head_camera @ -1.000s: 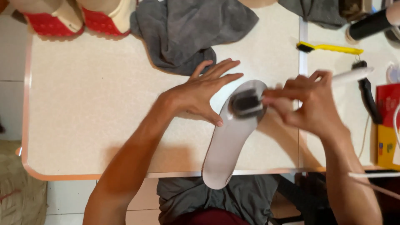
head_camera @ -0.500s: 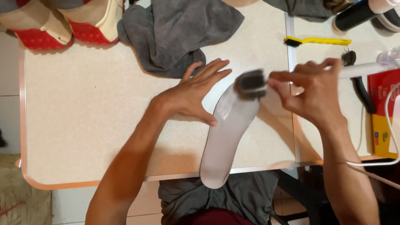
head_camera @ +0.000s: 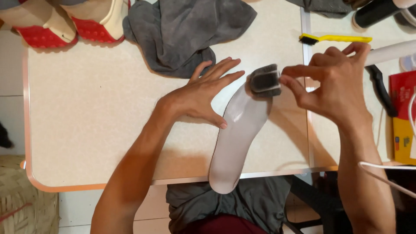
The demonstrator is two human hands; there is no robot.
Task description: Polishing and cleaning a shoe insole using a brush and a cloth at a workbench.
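On the table (head_camera: 108, 130), an insole (head_camera: 236, 138) under a brush (head_camera: 264, 81).
Left hand (head_camera: 201, 95) lies open, fingers spread, beside the insole's top; right hand (head_camera: 338, 82) pinches the brush on its upper end.

A pale grey insole (head_camera: 237, 138) was seen on a cream, finely speckled surface (head_camera: 99, 125) edged in orange. At the far end of the insole, a dark grey brush head (head_camera: 264, 81) with a lighter grey centre was seen. Beyond the insole, a crumpled charcoal cloth (head_camera: 186, 34) was noted, and further off to the left of it, shoes (head_camera: 65, 19) in beige with red, dotted soles. To the right of the insole, a yellow-handled brush (head_camera: 336, 39) with black bristles and a red and yellow box (head_camera: 403, 117) were observed.
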